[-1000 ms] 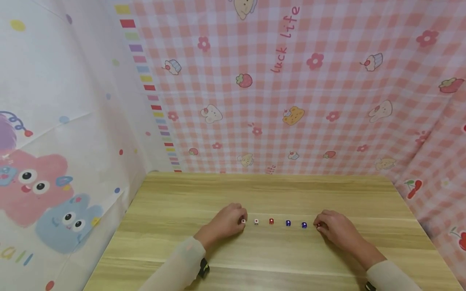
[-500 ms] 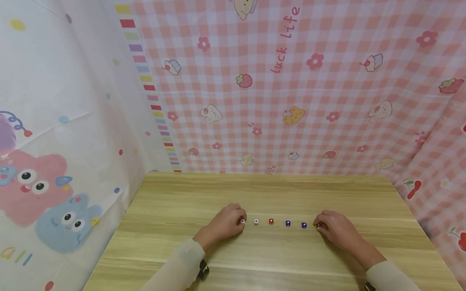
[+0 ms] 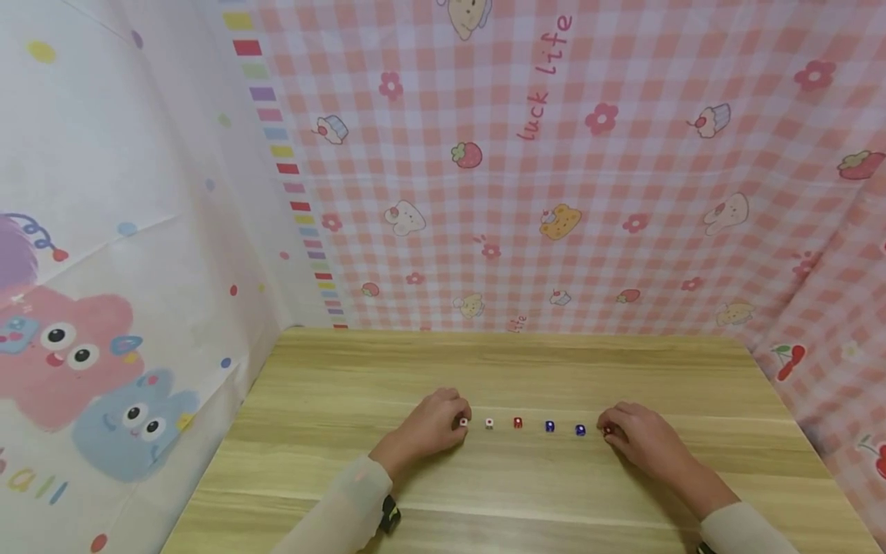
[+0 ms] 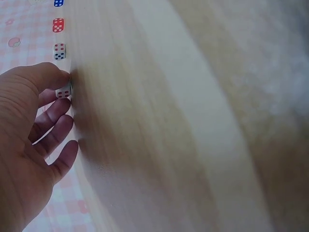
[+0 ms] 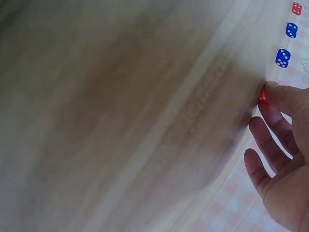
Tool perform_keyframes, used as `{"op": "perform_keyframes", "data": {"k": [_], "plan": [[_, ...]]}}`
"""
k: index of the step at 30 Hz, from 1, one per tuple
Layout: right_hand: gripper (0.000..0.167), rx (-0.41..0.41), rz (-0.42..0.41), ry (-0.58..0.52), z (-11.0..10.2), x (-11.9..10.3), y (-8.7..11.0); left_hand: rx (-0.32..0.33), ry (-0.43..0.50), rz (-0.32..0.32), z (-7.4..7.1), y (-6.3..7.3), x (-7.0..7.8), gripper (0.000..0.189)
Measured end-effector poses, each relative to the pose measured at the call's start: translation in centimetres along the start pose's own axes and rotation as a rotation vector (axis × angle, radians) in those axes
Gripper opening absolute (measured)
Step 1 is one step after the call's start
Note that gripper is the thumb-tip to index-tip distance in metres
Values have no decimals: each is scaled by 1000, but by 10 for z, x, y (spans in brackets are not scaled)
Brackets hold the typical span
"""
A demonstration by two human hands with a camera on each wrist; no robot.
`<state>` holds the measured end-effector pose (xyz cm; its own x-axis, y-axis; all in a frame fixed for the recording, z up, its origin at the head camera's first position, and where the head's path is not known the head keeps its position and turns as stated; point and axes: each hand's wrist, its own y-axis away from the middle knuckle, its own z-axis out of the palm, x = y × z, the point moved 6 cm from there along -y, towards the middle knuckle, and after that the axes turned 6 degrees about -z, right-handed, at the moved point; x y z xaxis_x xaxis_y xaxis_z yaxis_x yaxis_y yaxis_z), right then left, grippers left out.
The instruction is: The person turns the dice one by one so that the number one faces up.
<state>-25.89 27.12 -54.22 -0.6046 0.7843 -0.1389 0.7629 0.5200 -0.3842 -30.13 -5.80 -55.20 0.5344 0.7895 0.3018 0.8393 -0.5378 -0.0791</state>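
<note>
A row of small dice crosses the wooden table. At its left end my left hand point(image 3: 434, 420) pinches a white die point(image 4: 63, 92) between thumb and fingers, low at the tabletop. At the opposite end my right hand point(image 3: 640, 435) pinches a red die point(image 5: 263, 96), mostly covered by the fingertips. Between the hands stand, from left to right, a second white die point(image 3: 489, 424), another red die point(image 3: 517, 423), a blue die point(image 3: 550, 426) and a second blue die point(image 3: 580, 430). Small gaps separate them, and neither hand touches these.
The wooden table point(image 3: 484, 492) reaches back to a pink checked cloth point(image 3: 443, 185) hanging behind it. A white cloth point(image 3: 138, 254) with cartoon figures hangs on the left, and more checked cloth hangs on the right.
Both hands stay at the ends of the row, still pinching their dice. The whole head view has shifted very slightly; the dice keep their order and spacing.
</note>
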Motion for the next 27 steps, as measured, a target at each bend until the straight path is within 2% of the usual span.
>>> {"op": "perform_keyframes", "data": {"k": [7, 27], "plan": [[29, 15, -28, -4, -2, -1, 0, 8, 8, -9, 1, 1, -2, 6], [23, -26, 9, 10, -1, 0, 0, 20, -2, -17, -1, 4, -2, 8]]}}
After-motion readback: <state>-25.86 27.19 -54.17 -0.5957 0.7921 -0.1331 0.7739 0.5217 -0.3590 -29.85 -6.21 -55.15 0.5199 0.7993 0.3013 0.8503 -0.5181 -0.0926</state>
